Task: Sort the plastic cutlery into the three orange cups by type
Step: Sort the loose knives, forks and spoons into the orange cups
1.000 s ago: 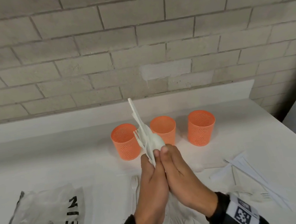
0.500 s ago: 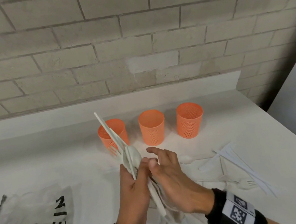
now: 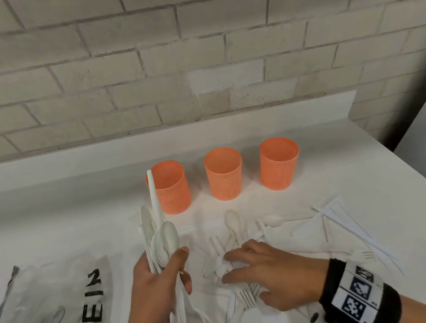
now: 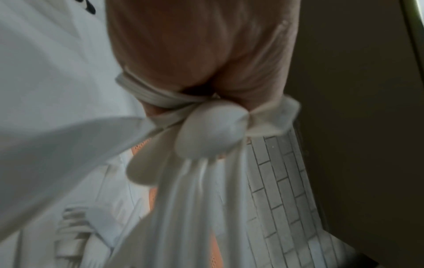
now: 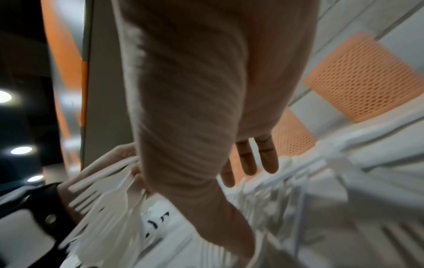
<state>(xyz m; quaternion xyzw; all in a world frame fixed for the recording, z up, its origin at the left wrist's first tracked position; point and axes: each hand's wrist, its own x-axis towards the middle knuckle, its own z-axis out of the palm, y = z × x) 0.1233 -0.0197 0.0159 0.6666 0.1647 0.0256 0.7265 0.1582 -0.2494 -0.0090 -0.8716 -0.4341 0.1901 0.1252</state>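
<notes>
My left hand [image 3: 153,288] grips a mixed bundle of white plastic cutlery [image 3: 160,242] near the left orange perforated cup [image 3: 171,187]. My right hand [image 3: 268,272], fingers spread and relaxed, rests on loose white forks [image 3: 217,268] on the white desk [image 3: 347,168]. Best approach: pull one type at a time, handles aligned.

A plain utility or test room is suggested. A painted brick wall [image 3: 189,53] is seen behind a bare white counter [image 3: 333,170].
</notes>
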